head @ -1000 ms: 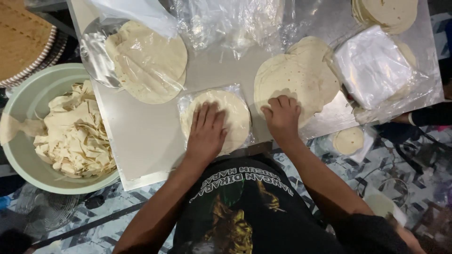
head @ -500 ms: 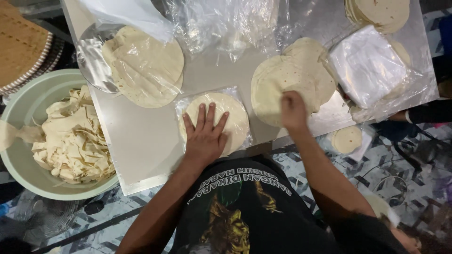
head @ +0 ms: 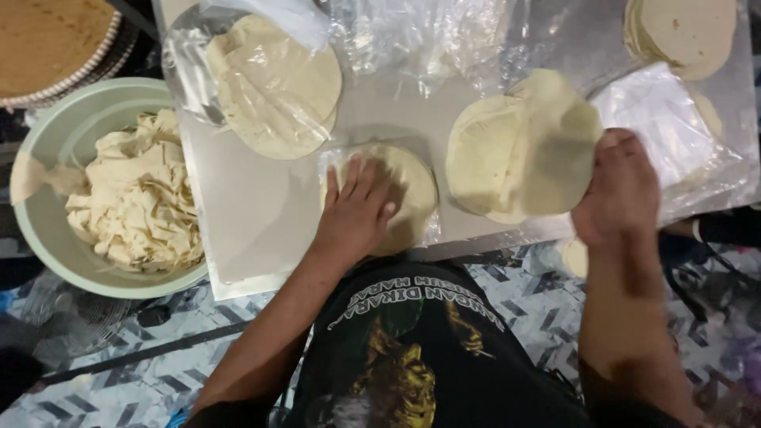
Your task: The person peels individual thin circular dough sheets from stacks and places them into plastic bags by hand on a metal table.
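Note:
My left hand lies flat, fingers spread, on a round flatbread in a clear plastic bag near the table's front edge. My right hand is raised above the table's right part and grips the edge of a thin pale flatbread, lifted off a stack of flatbreads just right of the bagged one.
A green bowl of pale dough strips stands left of the metal table. A plastic-covered flatbread pile lies at back left, crumpled clear bags at back centre, another stack at back right, empty bags beside it.
My right hand left the table by the bagged flatbread, moved right and up, and took hold of a flatbread from the stack. My left hand stayed pressing on the bag.

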